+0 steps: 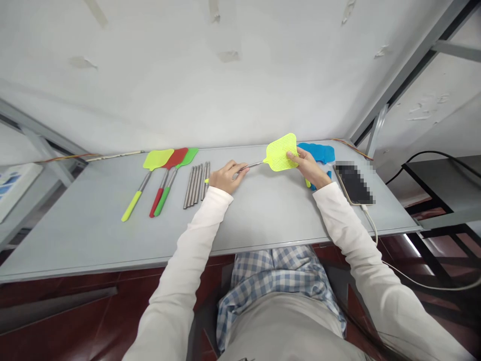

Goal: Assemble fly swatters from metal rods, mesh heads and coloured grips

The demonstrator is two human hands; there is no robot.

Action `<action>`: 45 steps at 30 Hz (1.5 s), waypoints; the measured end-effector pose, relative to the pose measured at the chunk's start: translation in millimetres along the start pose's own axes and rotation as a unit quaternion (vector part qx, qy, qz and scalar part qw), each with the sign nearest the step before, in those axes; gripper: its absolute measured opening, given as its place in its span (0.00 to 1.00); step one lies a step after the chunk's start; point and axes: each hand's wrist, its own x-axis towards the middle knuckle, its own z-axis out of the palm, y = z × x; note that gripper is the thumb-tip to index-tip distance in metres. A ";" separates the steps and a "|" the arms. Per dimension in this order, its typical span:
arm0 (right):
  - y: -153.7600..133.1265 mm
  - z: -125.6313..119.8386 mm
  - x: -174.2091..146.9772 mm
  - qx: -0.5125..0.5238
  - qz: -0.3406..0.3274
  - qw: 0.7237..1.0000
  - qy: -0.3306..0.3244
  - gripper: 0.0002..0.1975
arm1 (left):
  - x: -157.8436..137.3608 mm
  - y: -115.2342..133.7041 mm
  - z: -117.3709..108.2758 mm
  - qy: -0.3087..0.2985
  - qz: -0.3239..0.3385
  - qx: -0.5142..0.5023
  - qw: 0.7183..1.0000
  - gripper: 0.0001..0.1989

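L hand (226, 177) pinches metal rod (254, 165), R hand (310, 166) pinches mesh head (278, 153) of yellow fly swatter (266, 160) nr ctr frame; 3 swatters (158, 159) w/ metal tubes (193, 186) lie mid-left, phone (352, 181) mid-right.

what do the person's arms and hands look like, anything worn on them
Both arms wear long, plain white sleeves: the left sleeve and right sleeve reach the wrists and wrinkle softly along their length. The left hand and right hand are bare, with no gloves.
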 end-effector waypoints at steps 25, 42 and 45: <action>12.6 22.6 -1.9 -0.113 0.050 0.992 0.025 0.10 | -32.4 -102.0 -66.3 -0.091 -0.360 0.158 0.915 0.22; 8.1 3.3 -23.8 -0.631 0.066 0.761 0.134 0.15 | -15.3 -26.9 -13.3 -0.151 -0.234 0.154 0.948 0.21; 7.8 1.5 -27.7 -0.639 0.081 0.757 0.111 0.15 | -16.1 -27.7 -11.2 -0.124 -0.246 0.157 0.949 0.21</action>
